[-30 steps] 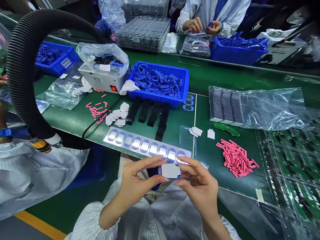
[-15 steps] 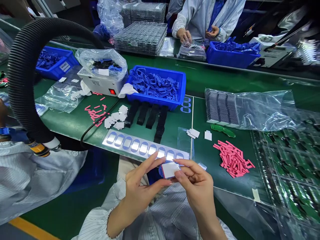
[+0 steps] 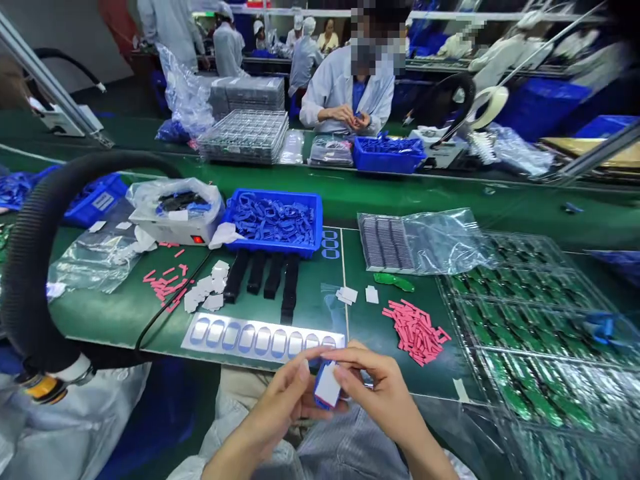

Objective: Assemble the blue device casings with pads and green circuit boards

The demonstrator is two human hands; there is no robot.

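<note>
A small blue plastic housing (image 3: 320,395) with a white rectangular pad (image 3: 329,385) on its face is held between my hands, tilted, just off the table's front edge. A thin red edge shows beneath the pad. My left hand (image 3: 285,393) grips the housing from the left, with fingers partly behind it. From the right, my right hand (image 3: 373,380) pinches it, thumb on the pad. Nearest to the hands lies a strip of blue-rimmed oval stickers (image 3: 263,340). Loose white pads (image 3: 346,295) and a pile of pink strips (image 3: 416,331) lie beyond and to the right.
A blue bin (image 3: 275,223) of blue parts stands behind black straps (image 3: 273,277). Clear trays (image 3: 520,333) with green boards fill the right side. A black hose (image 3: 25,267) arches at left. A co-worker (image 3: 350,93) sits across the bench.
The head view has lifted, showing more of the room. The blue housing has been turned in my hands to a steeper angle; both hands still hold it.
</note>
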